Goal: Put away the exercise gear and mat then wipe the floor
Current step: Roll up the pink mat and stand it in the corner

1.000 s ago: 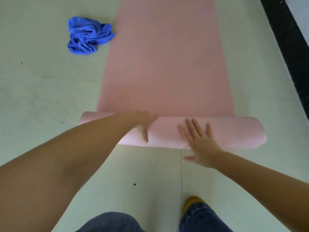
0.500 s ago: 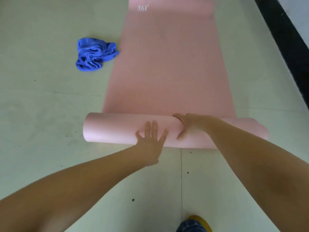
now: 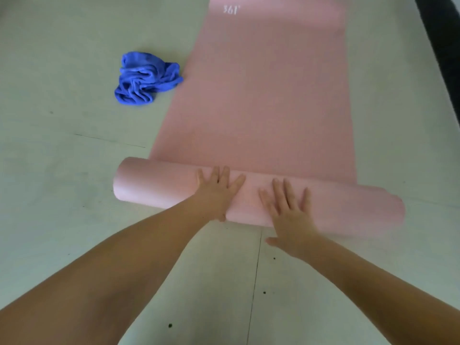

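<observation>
Both arms reach forward, the left hand (image 3: pixel 219 189) and right hand (image 3: pixel 290 210) lying flat with fingers spread, pressing on the rolled part of the pink mat (image 3: pixel 258 95). The roll lies left-to-right across the floor (image 3: pixel 62 170), its unrolled length running away from the person beside a blue cloth (image 3: pixel 146 79), seemingly crumpled. Half a second ago the right hand curled over the roll; now it lies flat.

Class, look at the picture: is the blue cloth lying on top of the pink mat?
No. The blue cloth lies crumpled on the floor, beside the left edge of the pink mat.
</observation>
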`<action>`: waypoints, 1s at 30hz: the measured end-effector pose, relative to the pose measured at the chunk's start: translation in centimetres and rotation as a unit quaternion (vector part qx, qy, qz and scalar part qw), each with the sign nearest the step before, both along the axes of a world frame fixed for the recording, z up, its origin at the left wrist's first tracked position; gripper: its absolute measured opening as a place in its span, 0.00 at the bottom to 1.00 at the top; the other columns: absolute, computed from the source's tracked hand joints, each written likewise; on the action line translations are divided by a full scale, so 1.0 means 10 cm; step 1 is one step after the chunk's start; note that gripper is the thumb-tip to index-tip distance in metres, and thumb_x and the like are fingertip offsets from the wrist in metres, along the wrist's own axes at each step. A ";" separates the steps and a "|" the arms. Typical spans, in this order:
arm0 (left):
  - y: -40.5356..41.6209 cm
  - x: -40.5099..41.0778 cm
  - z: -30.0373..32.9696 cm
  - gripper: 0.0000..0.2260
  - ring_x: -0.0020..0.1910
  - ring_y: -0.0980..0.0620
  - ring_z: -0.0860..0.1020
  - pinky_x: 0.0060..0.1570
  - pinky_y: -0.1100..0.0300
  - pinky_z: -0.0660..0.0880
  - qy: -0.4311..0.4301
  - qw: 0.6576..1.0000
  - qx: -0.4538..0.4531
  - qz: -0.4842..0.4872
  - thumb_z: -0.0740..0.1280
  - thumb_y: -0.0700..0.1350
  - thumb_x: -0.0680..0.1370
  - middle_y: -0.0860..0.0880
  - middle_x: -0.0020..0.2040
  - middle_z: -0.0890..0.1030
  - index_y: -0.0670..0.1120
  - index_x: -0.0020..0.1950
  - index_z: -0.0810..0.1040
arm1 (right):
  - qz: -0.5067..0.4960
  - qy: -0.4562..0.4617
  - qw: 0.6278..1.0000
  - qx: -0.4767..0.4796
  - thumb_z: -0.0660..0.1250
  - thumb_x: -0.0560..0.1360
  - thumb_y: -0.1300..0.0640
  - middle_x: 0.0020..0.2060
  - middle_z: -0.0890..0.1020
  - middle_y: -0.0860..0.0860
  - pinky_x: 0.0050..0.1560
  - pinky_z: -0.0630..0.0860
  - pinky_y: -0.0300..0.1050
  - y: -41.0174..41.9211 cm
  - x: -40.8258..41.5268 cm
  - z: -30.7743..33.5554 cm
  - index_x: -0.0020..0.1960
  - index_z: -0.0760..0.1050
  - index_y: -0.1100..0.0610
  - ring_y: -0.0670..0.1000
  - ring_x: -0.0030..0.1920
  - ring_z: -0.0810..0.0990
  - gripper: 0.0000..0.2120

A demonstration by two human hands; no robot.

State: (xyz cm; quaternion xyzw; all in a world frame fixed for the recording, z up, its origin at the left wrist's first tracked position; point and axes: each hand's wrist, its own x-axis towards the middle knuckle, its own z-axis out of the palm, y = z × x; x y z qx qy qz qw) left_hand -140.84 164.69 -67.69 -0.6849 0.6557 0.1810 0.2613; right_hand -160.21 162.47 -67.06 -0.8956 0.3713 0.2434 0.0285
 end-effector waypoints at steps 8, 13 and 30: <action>-0.22 -0.21 0.45 0.36 0.75 0.34 0.41 0.67 0.28 0.45 -0.078 0.995 -0.057 0.037 0.58 0.39 0.79 0.39 0.77 0.38 0.50 0.76 0.34 | -0.030 -0.071 0.991 0.110 0.70 0.68 0.40 0.76 0.50 0.54 0.69 0.52 0.68 -0.95 0.18 0.03 0.77 0.39 0.48 0.57 0.76 0.50 0.51; -0.21 -0.03 0.42 0.37 0.75 0.32 0.42 0.67 0.29 0.47 -0.059 0.991 -0.010 0.117 0.58 0.37 0.80 0.39 0.77 0.37 0.50 0.75 0.32 | -0.058 -0.092 0.972 0.210 0.74 0.65 0.41 0.76 0.53 0.52 0.72 0.48 0.66 -1.33 0.25 0.01 0.77 0.43 0.46 0.55 0.76 0.50 0.52; -0.73 0.55 0.01 0.59 0.55 0.31 0.76 0.51 0.29 0.70 -0.070 0.989 -0.090 -0.089 0.80 0.60 0.47 0.33 0.58 0.76 0.43 0.72 0.59 | -0.144 -0.173 0.932 0.285 0.74 0.62 0.36 0.65 0.72 0.53 0.63 0.69 0.50 -1.92 0.30 -0.08 0.73 0.60 0.46 0.57 0.62 0.73 0.45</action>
